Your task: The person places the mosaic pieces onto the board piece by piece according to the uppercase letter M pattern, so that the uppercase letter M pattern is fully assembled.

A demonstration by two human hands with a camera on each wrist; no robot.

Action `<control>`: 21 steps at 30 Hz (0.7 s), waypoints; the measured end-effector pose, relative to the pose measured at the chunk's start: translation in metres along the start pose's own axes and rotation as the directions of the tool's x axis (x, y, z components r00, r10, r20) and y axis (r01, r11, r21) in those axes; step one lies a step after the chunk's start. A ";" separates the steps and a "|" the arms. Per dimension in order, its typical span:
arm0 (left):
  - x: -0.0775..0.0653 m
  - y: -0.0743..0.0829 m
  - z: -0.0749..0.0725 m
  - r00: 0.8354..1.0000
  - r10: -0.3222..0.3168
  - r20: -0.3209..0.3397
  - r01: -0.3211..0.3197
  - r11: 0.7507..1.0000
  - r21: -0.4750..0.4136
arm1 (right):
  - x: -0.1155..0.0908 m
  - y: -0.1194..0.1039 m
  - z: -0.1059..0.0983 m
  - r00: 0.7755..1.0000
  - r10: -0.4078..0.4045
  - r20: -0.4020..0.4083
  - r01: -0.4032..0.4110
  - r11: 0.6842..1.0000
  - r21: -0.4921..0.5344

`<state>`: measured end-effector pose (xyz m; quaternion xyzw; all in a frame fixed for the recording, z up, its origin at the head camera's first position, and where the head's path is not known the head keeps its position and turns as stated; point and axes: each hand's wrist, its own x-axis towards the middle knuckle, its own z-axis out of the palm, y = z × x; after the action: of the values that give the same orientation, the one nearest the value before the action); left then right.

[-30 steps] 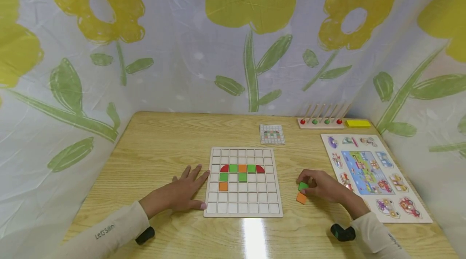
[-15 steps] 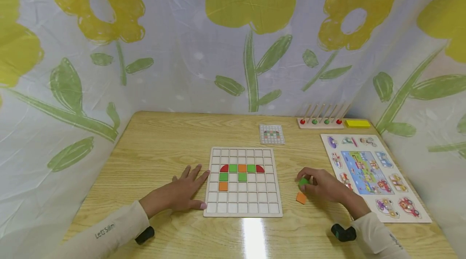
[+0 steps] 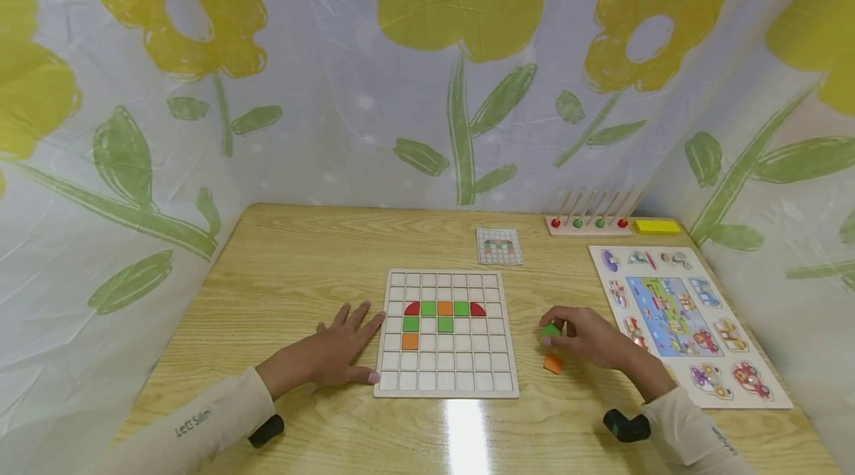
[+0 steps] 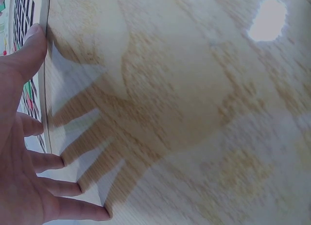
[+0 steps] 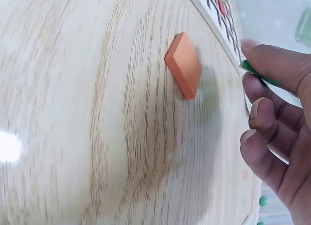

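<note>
A wooden grid board (image 3: pixel 446 393) lies mid-table, with green and orange square tiles and two red rounded tiles set in its cells. My left hand (image 3: pixel 337 352) is spread flat at the board's left side, its thumb and index fingertip at the frame. To the right of the board, my right hand (image 3: pixel 588 338) pinches a green square tile (image 3: pixel 551 330) between thumb and index finger. The right wrist view shows that tile (image 5: pixel 257 73) edge-on, raised over the table. An orange square tile (image 5: pixel 184 67) lies on the tabletop just below this hand.
Behind the board lies a small pattern card (image 3: pixel 499 246). A picture puzzle board (image 3: pixel 675 319) takes up the right side. At the back right stand a peg rack (image 3: pixel 588 226) with red and green beads and a yellow block (image 3: pixel 657 227). A flowered curtain encloses the table.
The right hand has lifted the green tile off its place beside the orange tile and moved it slightly up and left, tilting it. The left hand stays put.
</note>
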<state>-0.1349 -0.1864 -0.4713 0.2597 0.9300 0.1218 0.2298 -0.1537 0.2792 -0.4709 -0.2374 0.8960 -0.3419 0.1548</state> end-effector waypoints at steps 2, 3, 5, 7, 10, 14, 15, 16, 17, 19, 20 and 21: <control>0.000 0.000 0.000 1.000 0.000 0.001 0.000 1.000 0.000 | 0.001 -0.002 0.001 1.000 -0.003 0.000 0.003 1.000 0.004; 0.000 0.000 0.000 1.000 0.002 0.001 -0.002 1.000 0.001 | 0.001 -0.003 0.002 1.000 -0.003 0.000 0.003 1.000 0.005; 0.000 0.000 0.000 1.000 0.002 0.001 -0.002 1.000 0.002 | 0.002 -0.005 0.003 1.000 -0.004 -0.002 0.004 1.000 0.006; 0.000 0.000 0.000 1.000 0.003 0.000 -0.003 1.000 0.002 | 0.003 -0.007 0.004 1.000 -0.005 0.000 0.005 1.000 0.008; 0.001 -0.001 0.001 1.000 0.005 -0.001 -0.005 1.000 0.001 | 0.006 -0.009 0.005 1.000 -0.005 0.009 0.005 1.000 0.013; 0.001 -0.001 0.001 1.000 0.002 0.002 -0.002 1.000 0.001 | 0.008 -0.010 0.008 1.000 -0.014 0.018 0.014 1.000 0.015; 0.001 -0.001 0.001 1.000 0.004 0.002 -0.004 1.000 -0.002 | 0.009 -0.011 0.008 1.000 -0.015 0.017 0.015 1.000 0.015; 0.001 -0.001 0.001 1.000 0.002 0.003 -0.002 1.000 -0.002 | 0.009 -0.011 0.009 1.000 -0.017 0.014 0.017 1.000 0.015; 0.001 -0.001 0.001 1.000 0.000 0.005 0.000 1.000 -0.002 | 0.010 -0.012 0.010 1.000 -0.017 0.010 0.017 1.000 0.017; 0.000 0.000 0.000 1.000 -0.001 0.005 0.001 1.000 -0.006 | 0.011 -0.013 0.012 1.000 -0.020 0.006 0.020 1.000 0.019; 0.000 0.000 0.000 1.000 -0.001 0.004 0.001 1.000 -0.007 | 0.012 -0.014 0.013 1.000 -0.022 0.005 0.021 1.000 0.020; 0.000 0.000 0.000 1.000 -0.001 0.003 0.001 1.000 -0.009 | 0.012 -0.014 0.014 1.000 -0.022 0.006 0.021 1.000 0.022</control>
<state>-0.1349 -0.1862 -0.4712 0.2585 0.9292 0.1257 0.2323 -0.1534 0.2560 -0.4721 -0.2463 0.8892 -0.3525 0.1564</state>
